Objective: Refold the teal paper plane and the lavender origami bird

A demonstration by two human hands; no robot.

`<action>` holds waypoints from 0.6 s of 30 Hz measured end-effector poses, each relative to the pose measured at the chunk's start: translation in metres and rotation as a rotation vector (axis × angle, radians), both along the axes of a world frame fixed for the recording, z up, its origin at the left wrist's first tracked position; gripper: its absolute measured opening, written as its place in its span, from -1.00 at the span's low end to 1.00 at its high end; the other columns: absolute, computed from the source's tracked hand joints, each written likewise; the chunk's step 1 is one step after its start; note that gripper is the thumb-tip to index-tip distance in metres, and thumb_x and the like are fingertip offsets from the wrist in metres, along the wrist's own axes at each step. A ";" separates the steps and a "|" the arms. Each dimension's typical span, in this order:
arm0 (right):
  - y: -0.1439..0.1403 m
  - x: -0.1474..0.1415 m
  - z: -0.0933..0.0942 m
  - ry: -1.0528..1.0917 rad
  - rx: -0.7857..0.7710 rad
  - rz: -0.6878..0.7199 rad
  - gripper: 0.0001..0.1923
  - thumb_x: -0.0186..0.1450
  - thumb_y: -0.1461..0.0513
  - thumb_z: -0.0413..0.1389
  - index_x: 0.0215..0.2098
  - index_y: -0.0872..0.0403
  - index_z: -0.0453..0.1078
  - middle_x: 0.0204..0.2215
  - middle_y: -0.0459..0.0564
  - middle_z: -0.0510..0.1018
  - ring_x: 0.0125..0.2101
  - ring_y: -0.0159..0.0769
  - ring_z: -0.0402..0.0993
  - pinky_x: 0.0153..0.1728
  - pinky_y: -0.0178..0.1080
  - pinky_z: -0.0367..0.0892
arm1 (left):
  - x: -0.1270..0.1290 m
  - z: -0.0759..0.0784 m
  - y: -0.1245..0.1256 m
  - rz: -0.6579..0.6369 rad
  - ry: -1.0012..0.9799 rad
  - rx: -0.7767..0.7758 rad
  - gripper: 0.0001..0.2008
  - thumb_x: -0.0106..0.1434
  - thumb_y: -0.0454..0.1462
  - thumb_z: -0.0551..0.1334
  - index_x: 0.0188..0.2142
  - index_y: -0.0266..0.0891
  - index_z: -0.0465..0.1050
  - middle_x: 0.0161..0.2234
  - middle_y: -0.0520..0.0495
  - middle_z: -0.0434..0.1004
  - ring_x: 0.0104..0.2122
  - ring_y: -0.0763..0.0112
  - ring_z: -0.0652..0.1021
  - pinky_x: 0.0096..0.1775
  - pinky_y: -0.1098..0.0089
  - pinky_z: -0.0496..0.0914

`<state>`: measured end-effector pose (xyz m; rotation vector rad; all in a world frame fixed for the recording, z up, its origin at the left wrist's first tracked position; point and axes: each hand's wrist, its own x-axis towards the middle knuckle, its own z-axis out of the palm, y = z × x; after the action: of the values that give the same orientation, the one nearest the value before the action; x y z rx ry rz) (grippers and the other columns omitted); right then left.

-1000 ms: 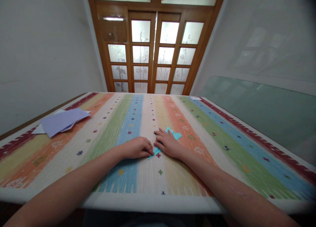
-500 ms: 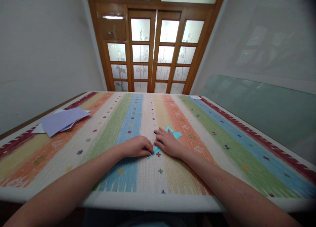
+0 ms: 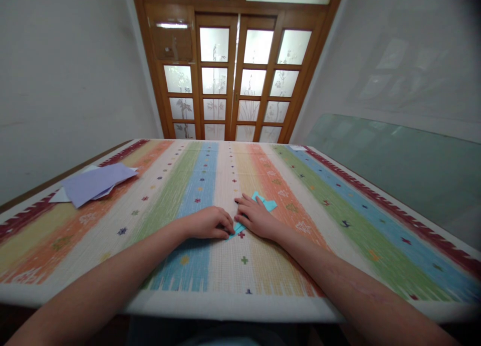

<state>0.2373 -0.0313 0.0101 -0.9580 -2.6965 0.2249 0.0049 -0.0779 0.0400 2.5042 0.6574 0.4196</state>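
A: Where's the turquoise folded paper (image 3: 267, 203)?

B: Flat on the striped surface (image 3: 338, 205), near the front edge, mostly under the right hand (image 3: 255, 218). Only the far tip and a near corner show.

A: Why held that way?

B: Looks like pinning it flat for a crease. Right palm down, fingers (image 3: 243, 203) spread apart over it. Left hand (image 3: 208, 222) curled, fingers together, tips pressing the near corner.

A: Arms?

B: Both forearms low, converging. Lilac sheets (image 3: 93, 184) sit well apart, far left.
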 end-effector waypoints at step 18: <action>-0.001 0.000 0.003 -0.006 -0.011 0.004 -0.72 0.42 0.07 -0.02 -0.18 0.01 0.48 0.20 0.07 0.34 0.30 0.04 0.00 0.21 0.28 -0.15 | 0.000 0.000 -0.001 -0.012 -0.017 -0.010 -0.77 0.24 -0.26 0.31 -0.09 -0.20 0.57 -0.17 -0.14 0.60 -0.16 0.32 0.55 -0.05 0.36 0.36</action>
<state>0.2372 -0.0321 0.0130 -0.9585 -2.7054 0.2390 0.0047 -0.0787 0.0396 2.4915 0.6363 0.4319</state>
